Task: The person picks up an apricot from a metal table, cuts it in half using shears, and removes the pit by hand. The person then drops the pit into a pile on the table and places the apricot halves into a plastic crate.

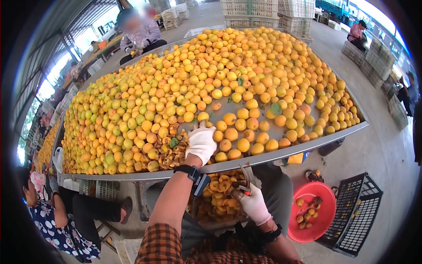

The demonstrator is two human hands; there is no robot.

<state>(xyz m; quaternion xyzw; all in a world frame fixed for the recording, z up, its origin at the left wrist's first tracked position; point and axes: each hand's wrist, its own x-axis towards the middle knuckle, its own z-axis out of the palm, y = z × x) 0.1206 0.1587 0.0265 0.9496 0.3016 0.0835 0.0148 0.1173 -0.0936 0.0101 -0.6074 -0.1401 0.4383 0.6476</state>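
Note:
My left hand (pixel 202 143), in a white glove, reaches over the metal table's near edge. Its fingers are slightly apart, with the fingertips right at the near side of a yellow apricot (pixel 203 116). Pitted brown scraps (pixel 169 154) lie just left of this hand. Lower down, my gloved right hand (pixel 256 206) is closed round a curved metal tool (pixel 246 176) with a red part at the grip; its exact kind I cannot tell. Below the table edge, beside the right hand, halved apricots (pixel 215 193) fill a container between my legs.
Whole apricots (pixel 263 66) are heaped across the metal-rimmed table (pixel 307 147). A red basin (pixel 303 233) with some fruit and a black crate (pixel 351 211) stand at lower right. One person (pixel 66 211) sits close at left, another (pixel 138 37) across the table. Crates (pixel 250 11) are stacked behind.

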